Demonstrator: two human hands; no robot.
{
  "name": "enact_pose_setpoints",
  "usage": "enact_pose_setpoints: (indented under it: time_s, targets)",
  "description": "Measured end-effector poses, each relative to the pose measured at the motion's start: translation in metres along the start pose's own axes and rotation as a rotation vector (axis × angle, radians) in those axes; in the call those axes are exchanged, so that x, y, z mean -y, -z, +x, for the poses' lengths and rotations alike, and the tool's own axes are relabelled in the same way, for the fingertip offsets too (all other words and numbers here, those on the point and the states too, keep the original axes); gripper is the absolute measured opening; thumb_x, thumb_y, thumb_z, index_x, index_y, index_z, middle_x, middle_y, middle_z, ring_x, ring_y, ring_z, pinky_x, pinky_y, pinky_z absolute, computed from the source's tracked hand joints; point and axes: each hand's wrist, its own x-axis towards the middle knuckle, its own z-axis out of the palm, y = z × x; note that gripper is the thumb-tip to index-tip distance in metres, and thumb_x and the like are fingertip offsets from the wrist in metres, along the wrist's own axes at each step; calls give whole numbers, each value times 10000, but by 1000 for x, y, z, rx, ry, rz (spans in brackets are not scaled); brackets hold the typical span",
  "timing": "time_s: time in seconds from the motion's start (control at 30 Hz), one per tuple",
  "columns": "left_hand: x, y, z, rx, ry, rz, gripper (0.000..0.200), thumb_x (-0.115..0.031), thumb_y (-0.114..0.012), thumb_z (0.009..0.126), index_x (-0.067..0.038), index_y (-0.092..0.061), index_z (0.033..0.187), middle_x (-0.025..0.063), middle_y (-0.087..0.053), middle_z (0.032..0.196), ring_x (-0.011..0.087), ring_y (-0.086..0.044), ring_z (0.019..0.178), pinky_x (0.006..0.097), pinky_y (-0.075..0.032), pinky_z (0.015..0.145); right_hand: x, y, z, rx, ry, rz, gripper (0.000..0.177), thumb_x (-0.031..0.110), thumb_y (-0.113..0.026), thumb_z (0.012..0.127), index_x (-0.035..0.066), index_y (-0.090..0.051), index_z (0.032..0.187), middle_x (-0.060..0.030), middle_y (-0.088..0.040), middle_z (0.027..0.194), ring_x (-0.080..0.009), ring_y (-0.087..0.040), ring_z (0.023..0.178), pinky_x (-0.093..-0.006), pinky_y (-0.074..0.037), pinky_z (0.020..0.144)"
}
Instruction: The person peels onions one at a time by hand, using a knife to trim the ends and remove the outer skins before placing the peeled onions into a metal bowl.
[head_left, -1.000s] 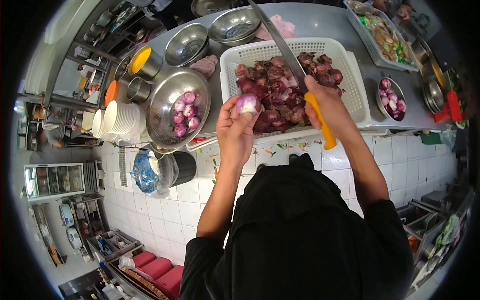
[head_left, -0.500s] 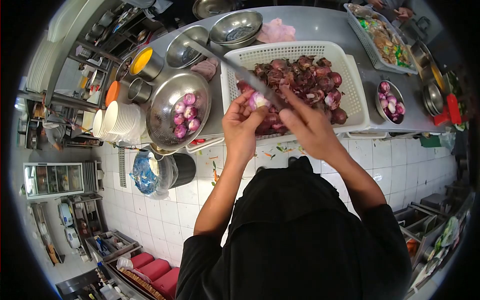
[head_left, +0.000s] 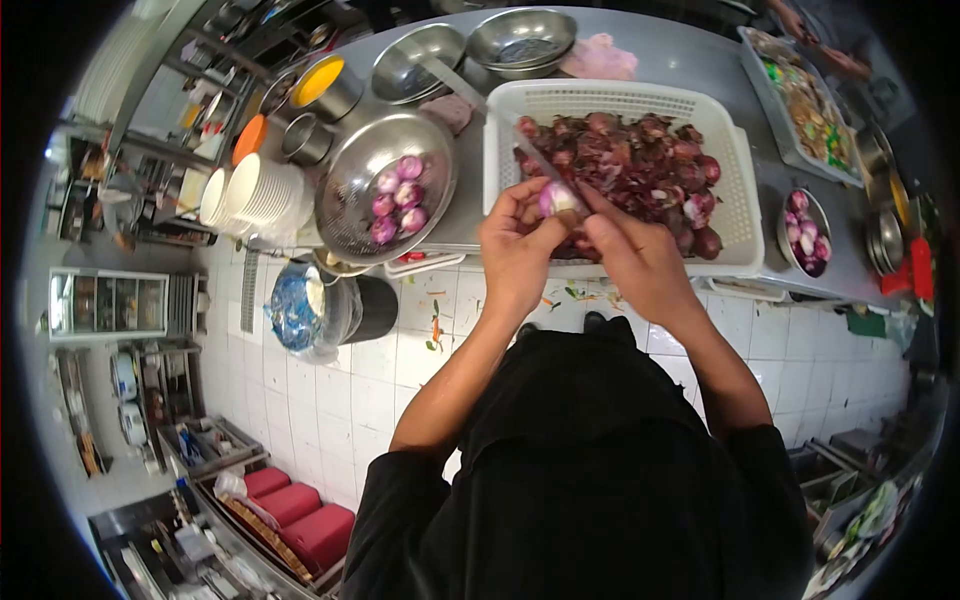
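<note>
Over the front of a white perforated basket, my left hand is closed around a red onion with pale purple, peeled flesh. My right hand grips a knife, its handle hidden in the fingers. The blade points away to the upper left, and its near part lies against or just beside the onion; contact is hard to make out. Unpeeled red onions and loose dark skins fill the basket. To the left, a perforated metal colander holds several peeled onions.
Right of the basket stands a metal bowl with more peeled onions. Two metal bowls and a pink cloth lie behind. A crate of packets sits far right, near another person's hands. A lined bin stands below the counter.
The view has shifted, so the counter sits further right. My right hand has drawn in closer to the onion, and the knife blade has come down beside it.
</note>
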Motion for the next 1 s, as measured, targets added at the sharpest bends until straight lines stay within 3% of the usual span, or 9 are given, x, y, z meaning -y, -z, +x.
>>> enact_pose_setpoints:
  time_s: [0.07, 0.1, 0.23, 0.33, 0.4, 0.43, 0.67, 0.7, 1.0]
  targets:
    - [4, 8, 1, 13, 19, -99, 420, 141, -614, 823, 44, -543, 1226, 97, -657, 1106, 134, -639, 973, 260, -538, 836, 10, 23, 3, 241, -477, 270, 502, 476, -513, 995, 7, -649, 879, -78, -555, 555, -180, -521, 419, -313, -405, 424]
    - [5, 17, 0, 56, 16, -157, 424, 116, -599, 852, 36, -528, 1262, 121, -650, 1136, 198, -639, 1065, 322, -528, 935, 11, 26, 4, 222, -510, 256, 605, 592, -456, 984, 54, -556, 726, -18, -491, 534, -105, -453, 399, -262, -340, 379]
    - [-8, 52, -6, 194, 114, -505, 438, 39, -577, 892, 5, -493, 1320, 199, -600, 1250, 380, -588, 1191, 442, -457, 1091, 2, 39, 25, 40, -614, 413, 586, 607, -474, 971, 77, -506, 723, -20, -441, 515, -110, -388, 354, -264, -315, 349]
    - [-19, 73, -2, 95, 80, -556, 464, 33, -584, 893, -2, -479, 1344, 199, -598, 1254, 376, -587, 1195, 450, -470, 1073, -7, 52, 33, 8, -640, 258, 539, 587, -502, 967, 56, -545, 881, -24, -452, 535, -113, -402, 374, -267, -321, 361]
    - [-29, 95, 2, -30, -27, -296, 426, 22, -605, 897, 7, -522, 1314, 164, -623, 1201, 303, -624, 1110, 422, -509, 1009, -6, 55, 32, -38, -653, 142, 566, 555, -518, 971, 10, -614, 1089, -37, -475, 557, -111, -423, 403, -276, -335, 382]
    - [-34, 107, 3, -118, -76, -149, 410, 26, -611, 896, 13, -538, 1299, 146, -642, 1159, 268, -641, 1060, 408, -524, 981, -5, 54, 30, -84, -658, 139, 638, 499, -537, 981, 39, -467, 1418, -39, -479, 583, -110, -421, 412, -269, -336, 392]
    - [-48, 192, 40, -412, -130, 511, 465, -64, -757, 832, 58, -587, 1248, 117, -664, 1101, 172, -648, 936, 260, -494, 882, -4, 84, 12, -143, -508, 156, 608, 444, -515, 1010, 85, -405, 1489, -21, -461, 583, -97, -409, 422, -257, -333, 403]
    - [-49, 186, 46, -472, -356, 955, 446, -76, -786, 800, 31, -627, 1203, 121, -653, 1141, 194, -643, 963, 276, -490, 898, -6, 89, 8, -204, -525, 177, 597, 451, -516, 1009, 70, -440, 1462, -16, -465, 594, -89, -410, 426, -246, -326, 395]
    - [-24, 34, 76, 423, -401, 1284, 262, -30, -728, 746, -2, -698, 1005, 167, -673, 1030, 308, -670, 895, 384, -544, 817, 4, 126, -25, -400, -499, 183, 575, 449, -515, 1008, 38, -488, 1408, -5, -458, 589, -73, -393, 417, -227, -300, 383]
